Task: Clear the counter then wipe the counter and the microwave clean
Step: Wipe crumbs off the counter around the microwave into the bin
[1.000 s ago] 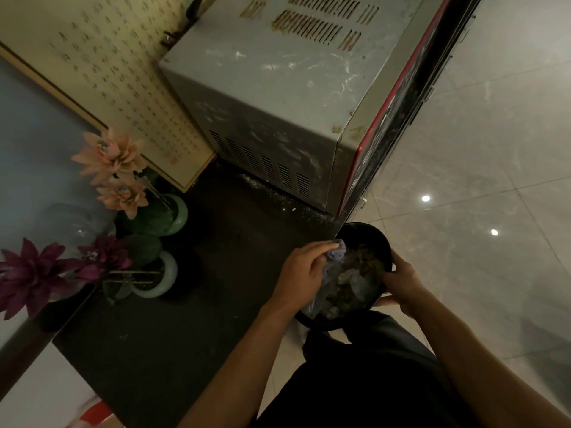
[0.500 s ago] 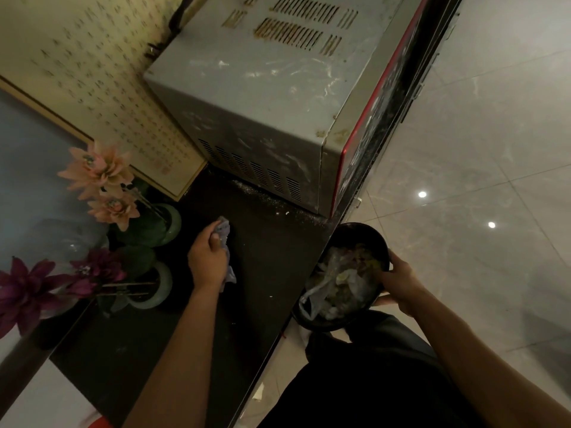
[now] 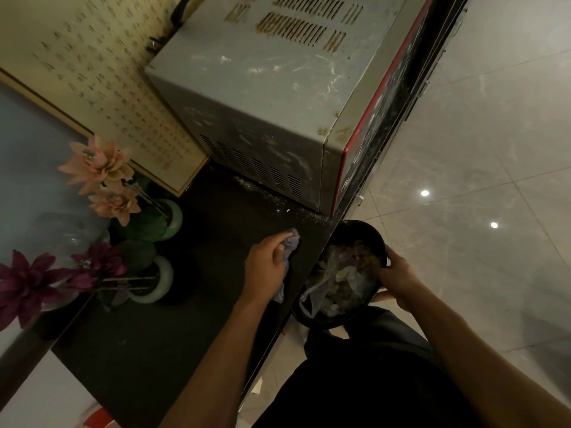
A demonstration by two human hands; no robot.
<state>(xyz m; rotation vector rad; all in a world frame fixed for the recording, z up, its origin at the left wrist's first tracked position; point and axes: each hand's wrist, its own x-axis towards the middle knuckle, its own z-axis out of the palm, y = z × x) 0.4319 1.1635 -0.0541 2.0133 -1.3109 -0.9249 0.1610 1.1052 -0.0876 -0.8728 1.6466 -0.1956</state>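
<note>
Wiping counter (image 3: 148, 341), by the look. Gripping crumpled cloth (image 3: 291, 246) in left hand (image 3: 267, 268), near front edge, close to microwave (image 3: 262, 94). Clasping rim of scrap-filled black bowl (image 3: 350, 226) with right hand (image 3: 400, 278), just off the edge. Next, likely: sweeping crumbs (image 3: 272, 200) toward bowl.

Nothing here can be read with certainty. The cream framed panel (image 3: 102, 88) standing beside the microwave (image 3: 262, 97) is covered with columns of small dark characters running top to bottom, but they are too small and blurred to make out. Near the panel's lower corner sits a small reddish mark (image 3: 166, 164), shaped like a seal stamp, and it is also unreadable. The dark front of the microwave, next to its red edge strip, bears pale smudged markings (image 3: 381, 125); whether these are print, dirt or reflections cannot be told.
</note>
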